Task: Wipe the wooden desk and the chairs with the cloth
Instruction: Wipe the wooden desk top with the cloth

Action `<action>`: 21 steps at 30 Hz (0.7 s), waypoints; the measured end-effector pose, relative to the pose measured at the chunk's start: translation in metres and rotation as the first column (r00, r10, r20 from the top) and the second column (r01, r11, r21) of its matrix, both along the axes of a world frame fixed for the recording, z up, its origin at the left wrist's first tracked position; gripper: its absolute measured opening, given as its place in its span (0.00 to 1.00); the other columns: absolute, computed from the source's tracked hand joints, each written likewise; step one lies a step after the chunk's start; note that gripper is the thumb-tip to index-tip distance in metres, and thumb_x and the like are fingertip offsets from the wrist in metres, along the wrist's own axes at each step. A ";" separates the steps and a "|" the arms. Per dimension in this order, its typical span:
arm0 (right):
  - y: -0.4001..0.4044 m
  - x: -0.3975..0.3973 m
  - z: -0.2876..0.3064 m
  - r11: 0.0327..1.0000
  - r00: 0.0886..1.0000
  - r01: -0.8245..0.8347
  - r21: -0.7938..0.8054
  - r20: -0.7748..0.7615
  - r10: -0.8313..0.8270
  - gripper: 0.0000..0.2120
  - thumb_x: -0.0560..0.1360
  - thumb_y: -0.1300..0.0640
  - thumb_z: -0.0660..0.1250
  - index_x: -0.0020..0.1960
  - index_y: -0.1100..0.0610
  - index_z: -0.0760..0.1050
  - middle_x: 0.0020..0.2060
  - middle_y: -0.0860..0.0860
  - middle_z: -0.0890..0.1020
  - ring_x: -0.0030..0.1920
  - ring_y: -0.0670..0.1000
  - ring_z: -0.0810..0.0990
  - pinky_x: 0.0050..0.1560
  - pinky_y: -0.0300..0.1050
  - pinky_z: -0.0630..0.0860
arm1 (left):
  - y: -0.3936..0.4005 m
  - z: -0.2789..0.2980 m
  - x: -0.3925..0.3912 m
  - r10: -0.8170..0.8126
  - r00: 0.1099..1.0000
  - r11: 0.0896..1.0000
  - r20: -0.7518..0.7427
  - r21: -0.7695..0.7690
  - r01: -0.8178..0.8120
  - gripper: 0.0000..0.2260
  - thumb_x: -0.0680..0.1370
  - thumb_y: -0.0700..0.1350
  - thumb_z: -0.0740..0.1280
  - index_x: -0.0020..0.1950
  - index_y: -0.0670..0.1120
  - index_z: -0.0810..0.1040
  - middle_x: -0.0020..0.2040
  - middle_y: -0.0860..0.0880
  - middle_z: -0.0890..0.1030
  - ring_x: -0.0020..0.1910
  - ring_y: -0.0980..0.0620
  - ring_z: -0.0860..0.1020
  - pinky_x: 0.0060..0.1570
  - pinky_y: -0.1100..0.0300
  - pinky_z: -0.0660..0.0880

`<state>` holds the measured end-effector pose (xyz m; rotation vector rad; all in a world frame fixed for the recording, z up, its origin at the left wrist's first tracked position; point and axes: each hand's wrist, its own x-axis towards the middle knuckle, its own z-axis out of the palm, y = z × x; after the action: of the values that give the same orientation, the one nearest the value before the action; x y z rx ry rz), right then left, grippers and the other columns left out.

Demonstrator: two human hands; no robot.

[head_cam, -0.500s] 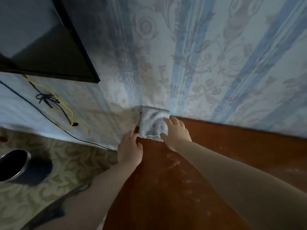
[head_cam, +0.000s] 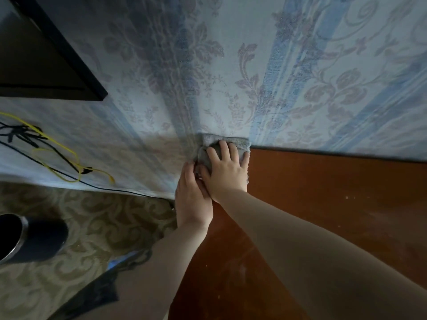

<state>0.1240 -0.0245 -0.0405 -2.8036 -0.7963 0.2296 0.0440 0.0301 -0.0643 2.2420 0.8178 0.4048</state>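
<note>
I see the wooden desk (head_cam: 323, 215) filling the lower right of the frame, its far edge butting the patterned wall (head_cam: 300, 88) and its left edge dropping to carpet (head_cam: 80, 227). Bare desk surface runs rightward from the hands. The cloth (head_cam: 209, 155) sits bunched in the desk's far left corner, centre frame, against the wall. My right hand (head_cam: 227, 172) lies flat on it, fingers spread and straight, pressing. My left hand (head_cam: 193, 199) rests at the desk's left edge, fingertips touching the cloth; I cannot tell whether they pinch it. A dark bin (head_cam: 32, 239) stands on the carpet at lower left.
</note>
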 end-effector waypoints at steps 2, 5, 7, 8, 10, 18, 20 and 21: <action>-0.006 0.001 0.000 0.997 0.998 -0.067 0.029 0.023 0.067 0.19 0.78 0.43 0.55 0.68 0.46 0.66 0.73 0.52 0.63 0.74 0.56 0.55 0.72 0.65 0.50 | -0.002 0.004 -0.001 0.053 0.995 0.998 -0.079 0.033 -0.051 0.20 0.78 0.49 0.51 0.69 0.46 0.67 0.66 0.46 0.74 0.63 0.45 0.73 0.60 0.44 0.72; -0.038 0.007 -0.008 0.973 0.972 -0.220 0.067 0.100 0.213 0.19 0.76 0.45 0.54 0.65 0.47 0.69 0.70 0.50 0.68 0.73 0.55 0.61 0.73 0.57 0.56 | -0.007 0.006 0.000 0.047 0.964 0.983 -0.261 0.186 0.002 0.22 0.80 0.52 0.50 0.74 0.49 0.61 0.73 0.48 0.67 0.71 0.49 0.67 0.68 0.44 0.64; -0.054 0.013 -0.007 0.984 0.983 -0.167 0.070 0.086 0.160 0.24 0.75 0.43 0.51 0.69 0.46 0.67 0.72 0.50 0.67 0.74 0.54 0.59 0.73 0.53 0.55 | -0.009 0.005 0.003 0.017 0.933 0.964 -0.359 0.255 0.081 0.24 0.82 0.54 0.47 0.78 0.51 0.54 0.78 0.52 0.57 0.76 0.54 0.55 0.74 0.45 0.53; -0.052 0.016 -0.005 0.991 0.992 -0.119 0.053 0.048 0.116 0.27 0.75 0.42 0.49 0.74 0.45 0.61 0.75 0.50 0.63 0.75 0.54 0.56 0.73 0.53 0.52 | -0.008 0.004 0.004 0.006 0.924 0.954 -0.383 0.279 0.109 0.25 0.82 0.54 0.45 0.78 0.51 0.52 0.79 0.53 0.53 0.77 0.55 0.50 0.74 0.45 0.50; -0.035 0.014 -0.003 0.999 0.997 -0.054 0.009 -0.057 0.054 0.30 0.78 0.42 0.48 0.78 0.41 0.46 0.78 0.50 0.53 0.77 0.54 0.47 0.74 0.53 0.45 | -0.008 0.004 0.005 -0.017 0.916 0.943 -0.401 0.299 0.149 0.24 0.82 0.53 0.43 0.79 0.51 0.50 0.79 0.53 0.49 0.77 0.55 0.44 0.75 0.46 0.46; -0.078 0.025 -0.010 0.965 0.967 -0.253 -0.069 -0.049 0.250 0.28 0.77 0.40 0.37 0.77 0.37 0.39 0.78 0.45 0.39 0.76 0.47 0.33 0.75 0.51 0.32 | -0.009 -0.001 0.005 -0.044 0.929 0.911 -0.366 0.368 0.188 0.26 0.80 0.52 0.47 0.78 0.48 0.56 0.78 0.51 0.56 0.77 0.55 0.50 0.74 0.47 0.48; -0.087 0.030 -0.008 0.981 0.985 -0.171 -0.087 -0.029 0.169 0.28 0.77 0.41 0.37 0.77 0.37 0.37 0.77 0.44 0.39 0.77 0.47 0.35 0.75 0.51 0.32 | -0.009 0.000 0.004 -0.076 0.931 0.894 -0.357 0.389 0.222 0.27 0.79 0.51 0.51 0.78 0.47 0.56 0.78 0.51 0.57 0.77 0.55 0.51 0.74 0.47 0.47; -0.083 0.027 -0.006 0.989 0.992 -0.128 -0.078 -0.030 0.126 0.28 0.78 0.41 0.38 0.77 0.38 0.37 0.77 0.43 0.38 0.77 0.47 0.35 0.75 0.52 0.33 | -0.009 0.000 0.003 -0.090 0.932 0.889 -0.350 0.395 0.234 0.27 0.79 0.50 0.51 0.78 0.47 0.57 0.77 0.51 0.58 0.77 0.55 0.51 0.74 0.48 0.48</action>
<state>0.1512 -0.1079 -0.0467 -2.8202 -0.9821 0.3235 0.0472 0.0210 -0.0641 2.8247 0.7436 0.1422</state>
